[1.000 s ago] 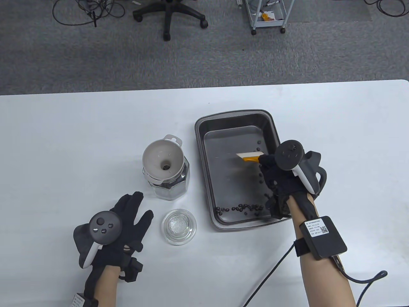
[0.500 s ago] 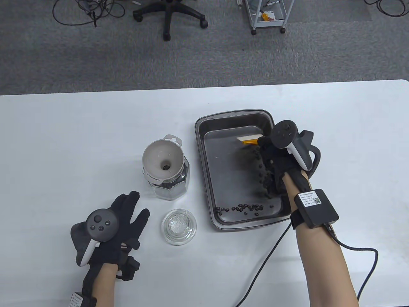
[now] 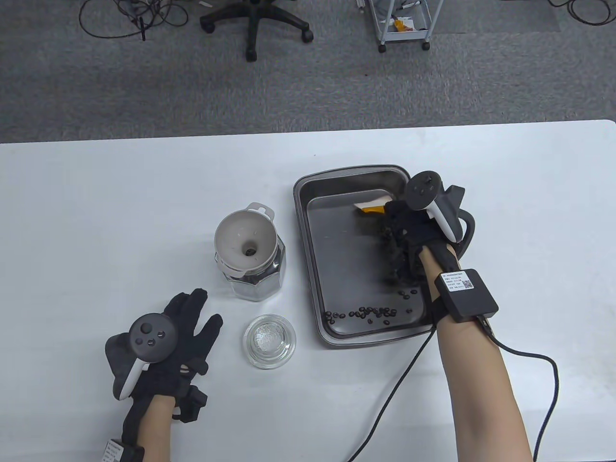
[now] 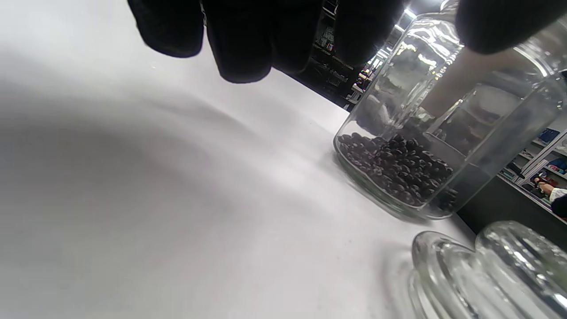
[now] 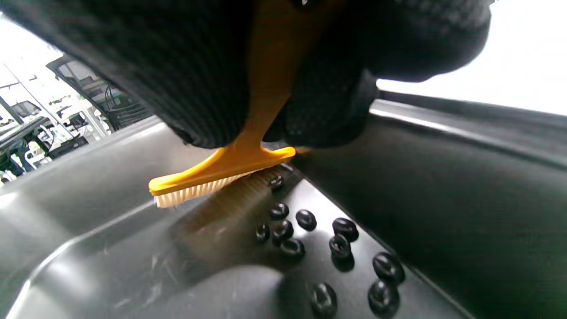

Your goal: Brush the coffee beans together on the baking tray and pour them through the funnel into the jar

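Observation:
A dark metal baking tray (image 3: 308, 240) lies right of centre on the white table. My right hand (image 3: 406, 226) grips an orange brush (image 3: 371, 208) with white bristles (image 5: 199, 191), held at the tray's far right corner. Several coffee beans (image 5: 305, 219) lie just in front of the bristles, and a row of beans (image 3: 361, 314) sits along the tray's near wall. A glass jar (image 3: 252, 274) with a white funnel (image 3: 245, 238) in its mouth stands left of the tray; beans (image 4: 394, 168) cover its bottom. My left hand (image 3: 192, 320) rests flat on the table, fingers straight, near the jar.
A round glass lid (image 3: 269, 341) lies on the table in front of the jar, between my left hand and the tray. A black cable (image 3: 394, 385) trails from my right wrist off the table's front edge. An office chair (image 3: 255, 24) and a cart (image 3: 404, 24) stand on the floor beyond.
My right hand has carried the brush from the tray's middle right up to its far right corner. The left hand slid slightly toward me and stays flat.

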### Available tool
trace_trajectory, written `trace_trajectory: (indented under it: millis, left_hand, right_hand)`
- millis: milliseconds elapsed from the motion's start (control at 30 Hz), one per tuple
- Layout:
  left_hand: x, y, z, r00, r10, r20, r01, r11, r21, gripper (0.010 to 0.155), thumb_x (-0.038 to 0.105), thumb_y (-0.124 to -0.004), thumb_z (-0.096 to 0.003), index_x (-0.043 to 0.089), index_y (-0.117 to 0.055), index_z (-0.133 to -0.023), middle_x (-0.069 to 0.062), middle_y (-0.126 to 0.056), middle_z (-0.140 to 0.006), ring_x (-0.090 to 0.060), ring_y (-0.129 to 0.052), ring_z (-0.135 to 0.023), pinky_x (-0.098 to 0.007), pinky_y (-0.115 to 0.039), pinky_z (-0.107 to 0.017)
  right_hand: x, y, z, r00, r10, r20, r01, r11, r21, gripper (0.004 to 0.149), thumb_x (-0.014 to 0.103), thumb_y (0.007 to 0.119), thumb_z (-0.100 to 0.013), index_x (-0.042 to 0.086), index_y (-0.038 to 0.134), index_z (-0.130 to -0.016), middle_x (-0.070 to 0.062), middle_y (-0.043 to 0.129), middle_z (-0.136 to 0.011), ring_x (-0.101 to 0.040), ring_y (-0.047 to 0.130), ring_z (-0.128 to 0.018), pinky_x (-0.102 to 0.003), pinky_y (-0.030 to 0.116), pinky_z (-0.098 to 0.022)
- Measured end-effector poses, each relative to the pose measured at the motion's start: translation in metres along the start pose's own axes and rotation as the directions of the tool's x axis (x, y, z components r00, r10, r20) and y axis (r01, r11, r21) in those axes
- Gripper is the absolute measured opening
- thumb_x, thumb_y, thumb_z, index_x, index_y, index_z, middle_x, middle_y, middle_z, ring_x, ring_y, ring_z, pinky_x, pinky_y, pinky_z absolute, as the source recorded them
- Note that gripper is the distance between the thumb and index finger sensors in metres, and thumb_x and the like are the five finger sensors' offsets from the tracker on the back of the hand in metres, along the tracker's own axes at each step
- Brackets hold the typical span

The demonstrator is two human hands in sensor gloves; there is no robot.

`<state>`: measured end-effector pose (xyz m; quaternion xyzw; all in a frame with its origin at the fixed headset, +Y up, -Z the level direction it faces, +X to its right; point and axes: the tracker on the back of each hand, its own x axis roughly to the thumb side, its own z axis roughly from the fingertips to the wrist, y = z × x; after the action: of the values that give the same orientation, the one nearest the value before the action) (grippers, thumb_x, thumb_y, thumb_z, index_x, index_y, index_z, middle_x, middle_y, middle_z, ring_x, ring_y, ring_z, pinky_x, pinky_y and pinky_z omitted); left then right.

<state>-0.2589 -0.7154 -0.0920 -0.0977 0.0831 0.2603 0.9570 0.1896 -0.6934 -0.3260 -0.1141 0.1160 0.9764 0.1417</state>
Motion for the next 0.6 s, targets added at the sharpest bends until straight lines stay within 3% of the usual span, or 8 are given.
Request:
trace_trajectory:
  millis: [200, 600]
  left_hand:
    - [0.002, -0.001, 0.000, 1.000, -0.015, -0.001, 0.015, 1.000, -0.013, 0.072, 0.076, -0.067, -0.0491, 0.043, -0.055, -0.111, -0.004, -0.059, -0.121, -0.035, -0.070, -0.106, -0.057, -0.060, -0.077]
    - [0.000, -0.001, 0.000, 1.000, -0.016, -0.007, 0.015, 1.000, -0.016, 0.072, 0.076, -0.067, -0.0490, 0.042, -0.055, -0.111, -0.004, -0.059, -0.121, -0.035, -0.071, -0.105, -0.057, -0.060, -0.077]
  right_hand:
    - [0.004, 0.001, 0.001, 0.999, 0.043, 0.010, -0.044, 0.997, 0.057, 0.032, 0.033, 0.097, -0.042, 0.025, 0.102, -0.072, -0.024, 0.114, -0.068, -0.034, 0.100, -0.042, -0.028, 0.089, -0.016]
    - [0.002, -0.001, 0.018, 0.994, 0.110, 0.019, -0.111, 0.987, 0.115, 0.033, 0.034, 0.097, -0.042, 0.024, 0.102, -0.073, -0.030, 0.110, -0.071, -0.024, 0.104, -0.036, -0.025, 0.090, -0.012]
